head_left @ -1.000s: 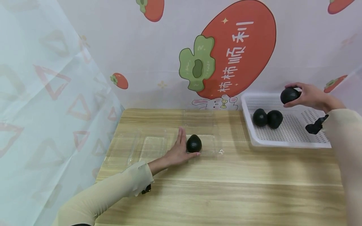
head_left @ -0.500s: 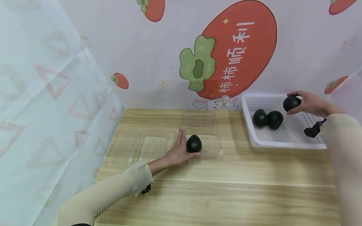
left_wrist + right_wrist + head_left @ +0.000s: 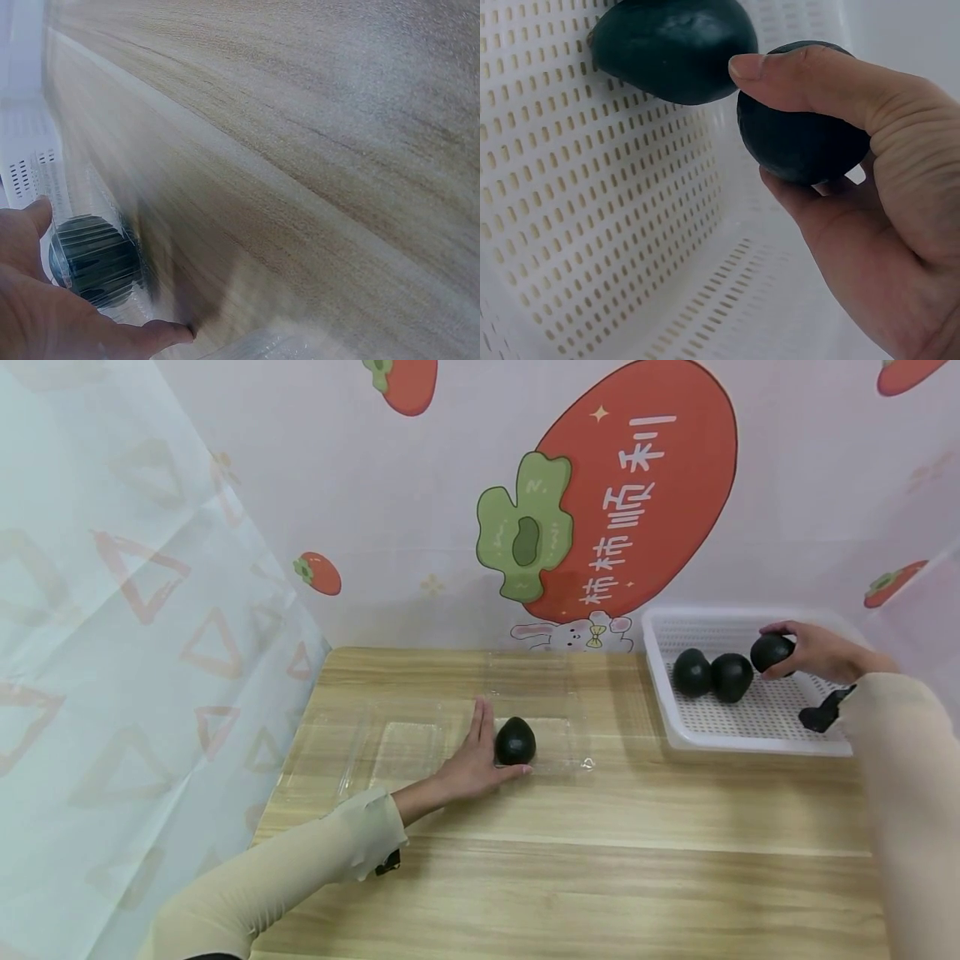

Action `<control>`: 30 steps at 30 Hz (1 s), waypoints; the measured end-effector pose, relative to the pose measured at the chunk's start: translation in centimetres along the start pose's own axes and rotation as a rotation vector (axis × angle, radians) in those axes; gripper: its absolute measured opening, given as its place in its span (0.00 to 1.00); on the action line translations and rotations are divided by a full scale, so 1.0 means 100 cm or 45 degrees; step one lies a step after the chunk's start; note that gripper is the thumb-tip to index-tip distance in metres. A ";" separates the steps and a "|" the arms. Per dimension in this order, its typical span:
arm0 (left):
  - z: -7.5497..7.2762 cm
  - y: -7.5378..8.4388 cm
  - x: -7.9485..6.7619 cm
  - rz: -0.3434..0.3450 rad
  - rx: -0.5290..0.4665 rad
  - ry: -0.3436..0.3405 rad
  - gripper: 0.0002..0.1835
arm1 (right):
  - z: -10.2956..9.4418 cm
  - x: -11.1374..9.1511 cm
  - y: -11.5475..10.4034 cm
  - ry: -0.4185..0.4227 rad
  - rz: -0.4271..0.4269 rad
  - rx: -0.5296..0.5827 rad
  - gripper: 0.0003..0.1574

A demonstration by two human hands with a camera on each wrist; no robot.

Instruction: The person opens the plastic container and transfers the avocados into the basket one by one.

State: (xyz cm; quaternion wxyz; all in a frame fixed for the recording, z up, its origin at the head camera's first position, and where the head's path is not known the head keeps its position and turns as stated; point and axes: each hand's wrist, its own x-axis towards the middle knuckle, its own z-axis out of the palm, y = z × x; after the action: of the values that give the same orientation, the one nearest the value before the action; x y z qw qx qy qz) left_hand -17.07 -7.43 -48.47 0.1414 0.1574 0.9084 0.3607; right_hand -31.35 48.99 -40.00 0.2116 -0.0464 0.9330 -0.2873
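Observation:
My right hand (image 3: 821, 652) grips a dark green avocado (image 3: 771, 652) low inside the white perforated basket (image 3: 765, 743). Two more avocados (image 3: 731, 677) sit to its left in the basket. Seen from the right wrist, thumb and fingers curl round the held avocado (image 3: 802, 150), close beside another avocado (image 3: 675, 49). My left hand (image 3: 476, 768) rests with straight, spread fingers and thumb at a clear plastic box (image 3: 555, 747). A single avocado (image 3: 515, 742) lies in that box, between the thumb and fingers. The left wrist view shows this avocado (image 3: 96, 259) through the clear wall.
Further left on the wooden table (image 3: 570, 877) lies another clear plastic box (image 3: 408, 747), hard to see against the wood. A clear lid-like panel (image 3: 528, 675) extends behind the nearer box. A printed cloth wall (image 3: 420, 485) stands right behind the table.
My right hand has lowered the avocado into the basket, bringing it near the other two. The left hand and the avocado in the clear box have stayed in place.

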 end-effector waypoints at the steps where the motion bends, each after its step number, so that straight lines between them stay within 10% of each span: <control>1: 0.000 0.000 0.000 0.002 -0.001 0.000 0.68 | 0.001 0.001 0.002 -0.006 0.002 0.003 0.60; 30: -0.001 0.000 0.000 0.013 0.005 -0.005 0.69 | 0.021 0.011 0.018 -0.076 -0.039 0.008 0.59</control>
State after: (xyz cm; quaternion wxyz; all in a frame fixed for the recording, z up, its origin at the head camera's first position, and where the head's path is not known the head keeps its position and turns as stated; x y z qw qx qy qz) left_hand -17.08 -7.47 -48.36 0.1410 0.1631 0.9080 0.3593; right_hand -31.36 49.14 -42.93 0.2349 -0.0687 0.9246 -0.2918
